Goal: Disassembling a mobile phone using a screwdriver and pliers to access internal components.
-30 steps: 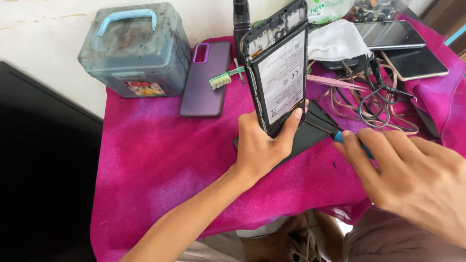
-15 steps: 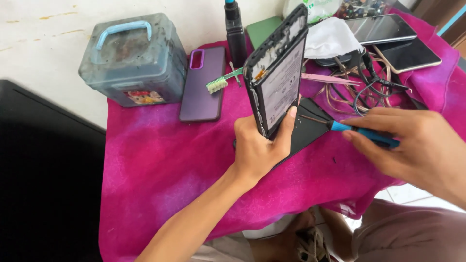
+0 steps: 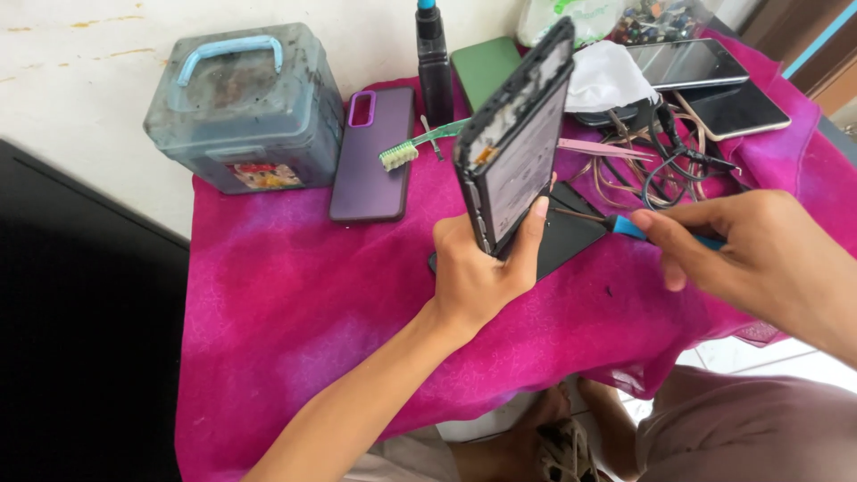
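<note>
Over the last second you have tilted the opened phone (image 3: 516,147) further, so its bare inside now faces more to your right, and your right hand (image 3: 759,259) has brought the blue-handled screwdriver (image 3: 638,228) in from the side; its thin shaft now points at the lower edge of the phone, close to your left thumb, where earlier the tool sat lower and further off. That reads as you lining up on a screw or clip near the bottom of the frame, though the tip itself is too small to place exactly. Your left hand (image 3: 478,268) holds the phone upright above the pink cloth (image 3: 295,303), fingers wrapped round its lower end, thumb pressed on the open face, forearm reaching up from below. Your right hand comes in from the right with thumb and forefinger pinching the screwdriver handle. Behind lie a purple phone case (image 3: 373,152), a green toothbrush (image 3: 420,147), a grey plastic box (image 3: 245,107) and tangled cables (image 3: 656,161).
</note>
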